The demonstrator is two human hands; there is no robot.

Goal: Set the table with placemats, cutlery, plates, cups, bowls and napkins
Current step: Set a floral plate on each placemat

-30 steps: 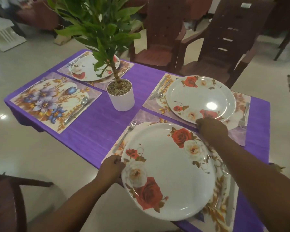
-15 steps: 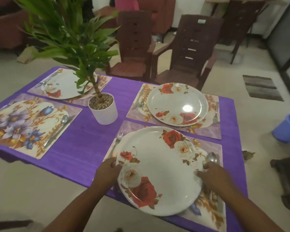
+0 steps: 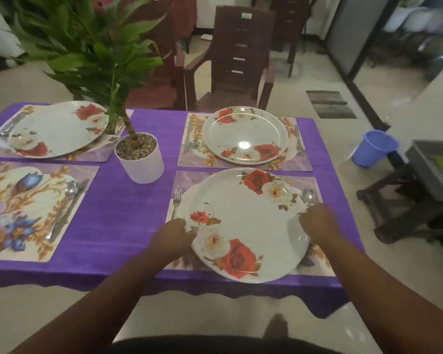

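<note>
Both hands, left hand [image 3: 173, 232] and right hand [image 3: 317, 221], are keeping a closed grip on the rose plate [image 3: 246, 223], squaring it onto the near placemat [image 3: 315, 264] between fork [image 3: 176, 200] and spoon [image 3: 308, 196].

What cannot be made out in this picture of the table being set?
- Head view: fingers of the left hand and right hand are motion-blurred; how they hold the round white rose-patterned plate is unclear.
- The floral placemat under that plate is mostly covered.
- The far-left plate is partly hidden by plant leaves.

Both hands [image 3: 243, 231] grip the near plate [image 3: 246, 223].
</note>
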